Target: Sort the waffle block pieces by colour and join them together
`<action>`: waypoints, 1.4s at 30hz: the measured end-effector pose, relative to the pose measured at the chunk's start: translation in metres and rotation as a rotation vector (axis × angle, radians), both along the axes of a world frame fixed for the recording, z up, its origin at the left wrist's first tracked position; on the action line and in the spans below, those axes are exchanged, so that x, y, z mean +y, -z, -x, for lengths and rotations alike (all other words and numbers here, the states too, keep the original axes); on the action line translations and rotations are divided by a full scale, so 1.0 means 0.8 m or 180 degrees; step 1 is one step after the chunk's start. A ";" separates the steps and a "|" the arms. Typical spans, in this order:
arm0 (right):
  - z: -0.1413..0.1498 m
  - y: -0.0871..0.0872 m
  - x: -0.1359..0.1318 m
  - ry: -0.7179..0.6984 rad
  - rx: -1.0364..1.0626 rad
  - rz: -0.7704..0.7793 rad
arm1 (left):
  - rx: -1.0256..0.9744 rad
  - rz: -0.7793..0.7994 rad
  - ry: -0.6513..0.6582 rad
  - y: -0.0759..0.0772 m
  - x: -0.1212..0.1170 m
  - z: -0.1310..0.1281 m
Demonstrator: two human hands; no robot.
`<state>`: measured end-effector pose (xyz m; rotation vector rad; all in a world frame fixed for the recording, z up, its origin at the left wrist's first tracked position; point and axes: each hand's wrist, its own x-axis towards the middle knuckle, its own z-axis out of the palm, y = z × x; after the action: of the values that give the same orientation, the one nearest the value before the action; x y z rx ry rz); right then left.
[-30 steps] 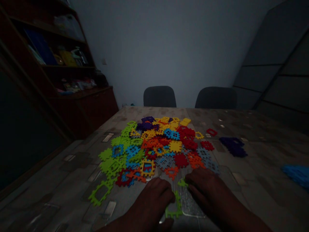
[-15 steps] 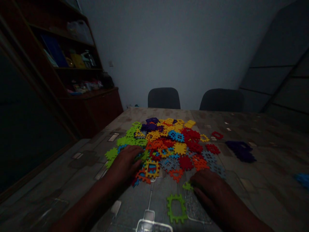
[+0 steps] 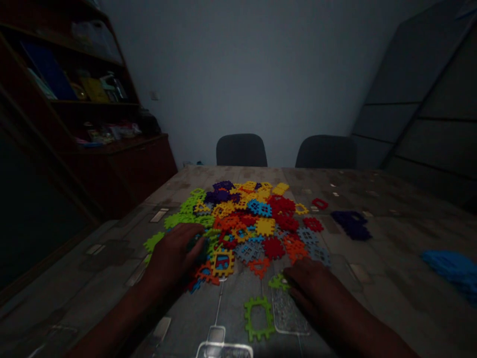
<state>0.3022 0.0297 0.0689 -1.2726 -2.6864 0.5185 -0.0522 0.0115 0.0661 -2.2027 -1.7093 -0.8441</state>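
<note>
Two grips are showing: my left grip point(image 3: 174, 254) is sitting spread over the pile point(image 3: 264, 227); my right grip point(image 3: 313, 282) is touching a green piece point(image 3: 277, 282), pinching or not I can't tell. Overlaps could be snagging pieces together; my left forearm point(image 3: 122, 313), if dragging, could be knocking the frame point(image 3: 249, 318).

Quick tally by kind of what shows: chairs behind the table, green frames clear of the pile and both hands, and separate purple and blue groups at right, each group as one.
Dark chairs: 2
Green frame: 1
Purple group: 1
Blue group: 1
Total: 5
</note>
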 end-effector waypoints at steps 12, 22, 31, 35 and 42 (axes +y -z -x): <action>-0.010 -0.011 0.013 0.0203 0.0351 -0.0229 | 0.0227 -0.0364 0.1309 -0.005 -0.031 -0.134; -0.010 -0.008 0.012 0.0310 0.0383 -0.0265 | 0.0041 0.0616 0.1630 -0.004 -0.025 -0.176; -0.017 -0.024 -0.003 0.0273 -0.0073 0.0311 | 0.0028 0.0209 0.1347 0.029 -0.069 -0.115; -0.029 -0.015 -0.006 0.0002 -0.0220 0.0471 | 0.0296 0.0288 0.1449 0.059 -0.072 -0.116; -0.040 -0.002 -0.002 -0.0240 -0.0047 0.0401 | -0.0055 0.0964 0.1566 0.061 -0.070 -0.123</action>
<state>0.3343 0.0282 0.0707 -1.2128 -2.7622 0.7006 0.0459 -0.0448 0.0175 -2.8973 -1.3906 -0.7375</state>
